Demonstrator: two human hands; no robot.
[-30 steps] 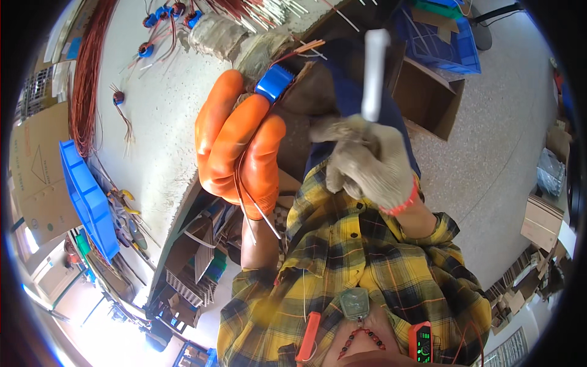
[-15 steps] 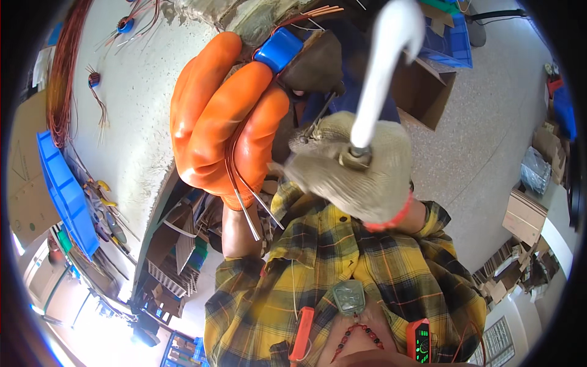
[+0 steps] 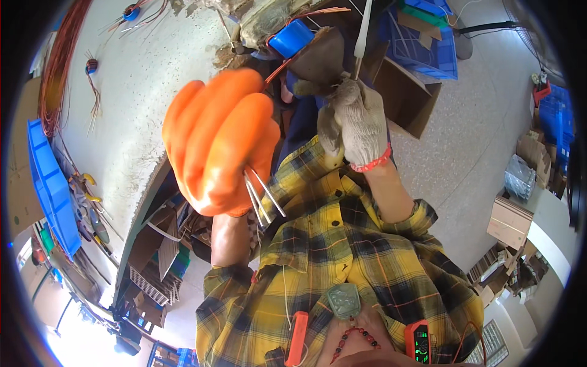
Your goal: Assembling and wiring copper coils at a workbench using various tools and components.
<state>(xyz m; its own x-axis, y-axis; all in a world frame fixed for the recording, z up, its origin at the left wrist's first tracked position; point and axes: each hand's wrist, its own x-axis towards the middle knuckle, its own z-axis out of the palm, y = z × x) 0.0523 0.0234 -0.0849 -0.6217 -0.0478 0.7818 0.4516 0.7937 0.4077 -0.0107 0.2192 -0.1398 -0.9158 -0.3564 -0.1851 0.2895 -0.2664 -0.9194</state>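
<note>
My left hand (image 3: 223, 144), in an orange rubber glove, is closed around several copper wires (image 3: 276, 73). Their silvery ends (image 3: 257, 199) stick out below the fist. These wires run up toward a blue ring-shaped coil (image 3: 292, 38), which rests against a dark grey block (image 3: 319, 58). Bare copper strands also poke out from the coil's far side. To the right, my right hand (image 3: 361, 122) wears a cream knitted glove with a red cuff. Its fingers grip a white-handled tool (image 3: 364, 27) by the thin metal shaft, close beside the block.
A pale worktop (image 3: 137, 79) on the left carries two other small wound coils, a long copper wire bundle (image 3: 58, 73), a blue tray (image 3: 52, 189) and pliers. An open cardboard box (image 3: 406, 98) and a blue crate (image 3: 422, 46) stand on the floor at right.
My left hand has drawn back from the coil toward me, wires in its grip. My right hand has moved farther out, and the white-handled tool now appears narrower and nearly upright.
</note>
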